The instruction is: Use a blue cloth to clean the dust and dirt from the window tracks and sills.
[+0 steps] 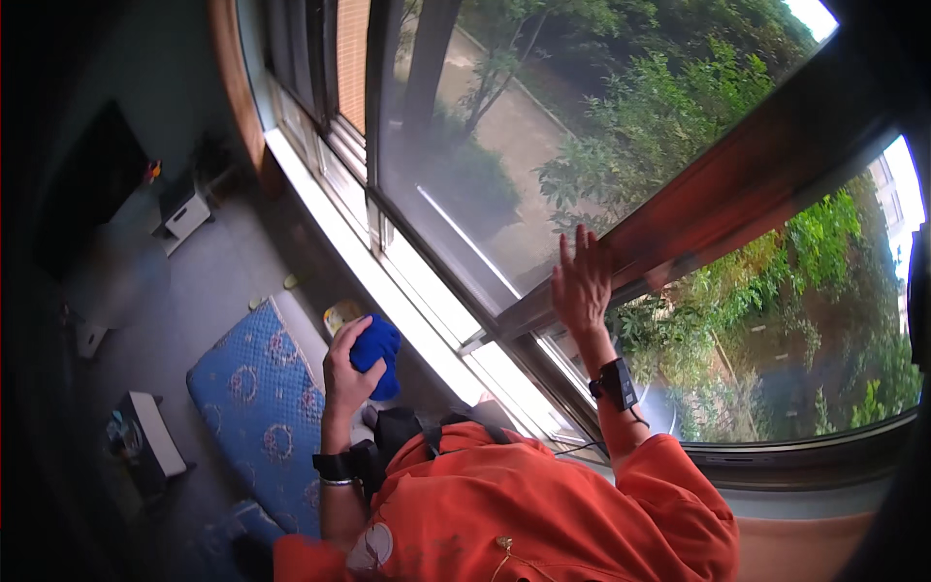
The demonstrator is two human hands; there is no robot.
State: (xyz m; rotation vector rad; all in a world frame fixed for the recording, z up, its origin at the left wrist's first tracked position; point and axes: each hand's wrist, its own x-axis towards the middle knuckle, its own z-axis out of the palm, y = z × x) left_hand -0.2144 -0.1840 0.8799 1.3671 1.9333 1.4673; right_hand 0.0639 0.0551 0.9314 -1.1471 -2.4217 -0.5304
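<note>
A bunched blue cloth [380, 356] is held in my left hand [346, 371], with the thumb and fingers wrapped around it. It is raised in front of my body, left of the window sill. My right hand [584, 284] lies flat with its fingers extended against the dark vertical frame [698, 196] of a sliding window, near its lower end. Whether the palm presses on the frame cannot be told. Left of that frame is a window pane or screen [502, 167], and right of it a glass pane [771, 327]; greenery shows through both.
A bright sill with window tracks [429, 342] runs diagonally below the window. To the left, a blue quilted, patterned cover [269, 407] lies low over furniture. White-and-dark storage boxes [156, 436] stand on the grey floor [225, 254]. A yellowish container [340, 316] sits behind the cloth.
</note>
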